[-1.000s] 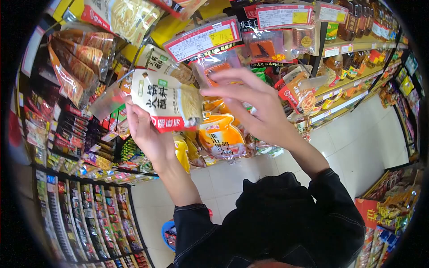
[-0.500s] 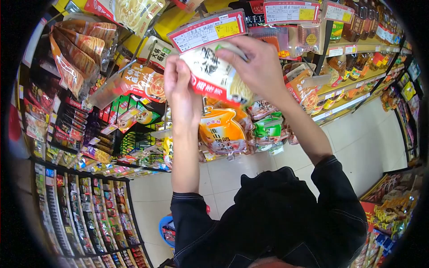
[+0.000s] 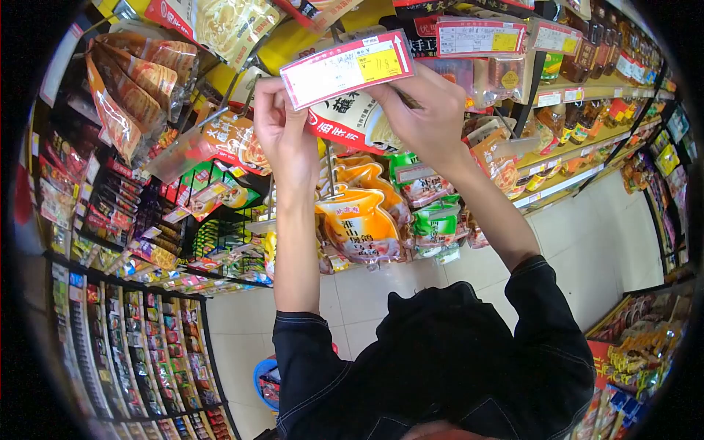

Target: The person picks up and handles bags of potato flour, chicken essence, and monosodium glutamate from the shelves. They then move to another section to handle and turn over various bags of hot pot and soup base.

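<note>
A white and red dipping sauce packet [image 3: 356, 121] with a picture of noodles in a bowl is held up at the hanging rack. My right hand [image 3: 429, 110] grips its right side, with the thumb across the front. At its left edge, my left hand [image 3: 286, 136] is closed with curled fingers, the fingertips partly hidden. A red-bordered price tag [image 3: 345, 70] hangs in front of the packet and covers its top. Just below are orange soup pouches [image 3: 359, 224] and a green-topped pouch [image 3: 436, 224], both on hooks.
Orange noodle-picture packets [image 3: 139, 95] hang at the left. Two more price tags, one of them a wide tag [image 3: 480, 37], jut out at upper right. Bottles line the shelves [image 3: 587, 95] on the right. A blue basket [image 3: 268, 381] stands on the tiled floor [image 3: 381, 293].
The packet has moved up behind the price tag, which now hides its top. Both hands have risen slightly with it, the left also shifting a little left.
</note>
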A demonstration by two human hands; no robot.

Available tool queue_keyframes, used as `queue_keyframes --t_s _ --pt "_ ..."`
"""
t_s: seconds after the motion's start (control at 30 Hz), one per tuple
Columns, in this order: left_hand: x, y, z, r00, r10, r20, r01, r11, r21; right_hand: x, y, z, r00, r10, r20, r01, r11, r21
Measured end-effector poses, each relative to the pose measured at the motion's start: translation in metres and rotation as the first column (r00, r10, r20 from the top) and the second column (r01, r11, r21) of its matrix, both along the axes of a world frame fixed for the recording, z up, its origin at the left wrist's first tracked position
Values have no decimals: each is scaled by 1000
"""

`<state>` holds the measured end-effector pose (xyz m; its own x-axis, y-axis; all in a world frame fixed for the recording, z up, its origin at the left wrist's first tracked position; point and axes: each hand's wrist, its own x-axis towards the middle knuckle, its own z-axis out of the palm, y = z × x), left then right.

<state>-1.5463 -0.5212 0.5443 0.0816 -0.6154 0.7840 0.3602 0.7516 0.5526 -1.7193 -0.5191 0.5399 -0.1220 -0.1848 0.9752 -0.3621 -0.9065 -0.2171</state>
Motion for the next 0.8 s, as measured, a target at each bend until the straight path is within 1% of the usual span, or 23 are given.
queue_keyframes --t_s 0.1,0.2,0.3,0.4,0.5,0.6,0.7,0.8 --pt "6 -2 2 998 38 58 -38 999 0 0 -1 -1 994 -101 -49 97 993 -72" --pt "3 7 -1 998 56 20 -56 998 -8 -1 -4 -2 996 -67 -54 55 979 -195" --pt "2 3 -2 999 33 -8 -34 999 -30 0 -10 -2 997 -53 -52 44 986 -163" --pt "5 -3 1 985 162 66 -170 976 137 0 -11 -5 993 -55 -100 55 998 -7" --pt "7 0 7 932 302 199 -327 939 105 1 -6 -4 994 -54 -96 55 998 13" --pt "12 6 11 942 257 216 -289 949 129 -1 1 -5 981 -97 -170 97 995 -4" --pt "15 11 7 924 305 232 -342 929 142 0 3 -9 972 -99 -215 90 995 -52" --pt "20 8 0 900 324 291 -377 914 148 5 6 -14 971 -106 -214 104 994 -19"
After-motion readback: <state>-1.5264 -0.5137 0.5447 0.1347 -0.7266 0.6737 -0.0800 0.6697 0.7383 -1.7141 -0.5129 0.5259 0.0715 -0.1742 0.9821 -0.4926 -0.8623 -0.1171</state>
